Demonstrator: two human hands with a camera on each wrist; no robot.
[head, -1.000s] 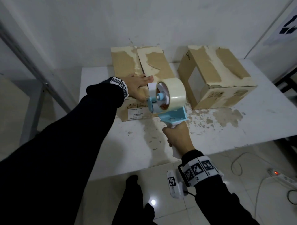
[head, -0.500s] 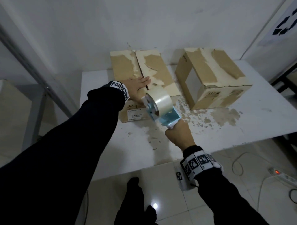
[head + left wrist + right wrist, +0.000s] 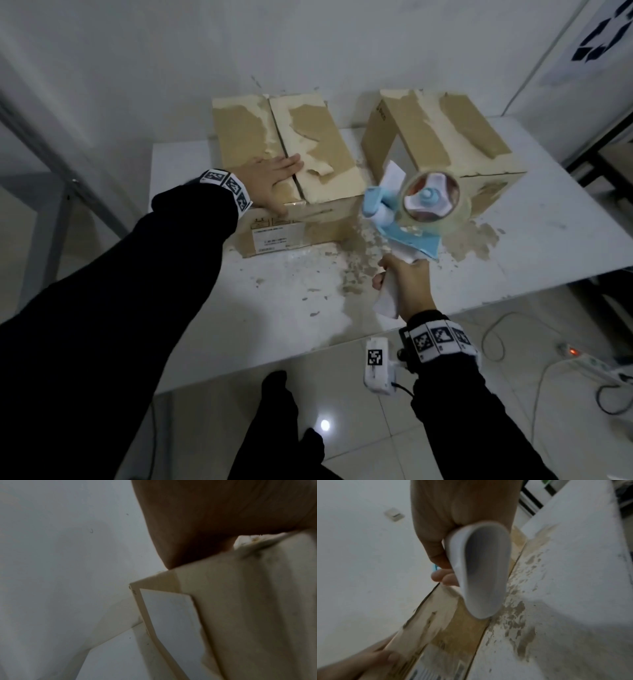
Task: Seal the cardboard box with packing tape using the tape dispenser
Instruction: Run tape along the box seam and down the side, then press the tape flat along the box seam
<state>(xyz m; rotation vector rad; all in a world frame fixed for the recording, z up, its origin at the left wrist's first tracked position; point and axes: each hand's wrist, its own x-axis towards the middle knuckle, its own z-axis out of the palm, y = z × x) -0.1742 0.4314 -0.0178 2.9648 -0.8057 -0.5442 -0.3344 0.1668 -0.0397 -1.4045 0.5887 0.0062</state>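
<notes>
A worn cardboard box (image 3: 318, 161) with its two top flaps closed stands at the back left of the white table (image 3: 548, 240). My left hand (image 3: 270, 178) lies flat on the left flap, fingers straight, beside the centre seam. My right hand (image 3: 404, 284) grips the white handle (image 3: 481, 566) of a blue and white tape dispenser (image 3: 411, 209) with a clear tape roll (image 3: 433, 202). The dispenser is held in the air to the right of the box's front corner, apart from it. In the left wrist view only my palm (image 3: 223, 513) and the box side (image 3: 248, 608) show.
A second worn cardboard box (image 3: 442, 144) stands at the back right, just behind the dispenser. The tabletop has peeled brown patches (image 3: 472, 240). A white wall lies behind. A power strip (image 3: 596, 363) and cables lie on the tiled floor at right.
The dispenser has swung away from the box's front edge to the right and turned, its roll now facing me. My left hand stays flat on the box top.
</notes>
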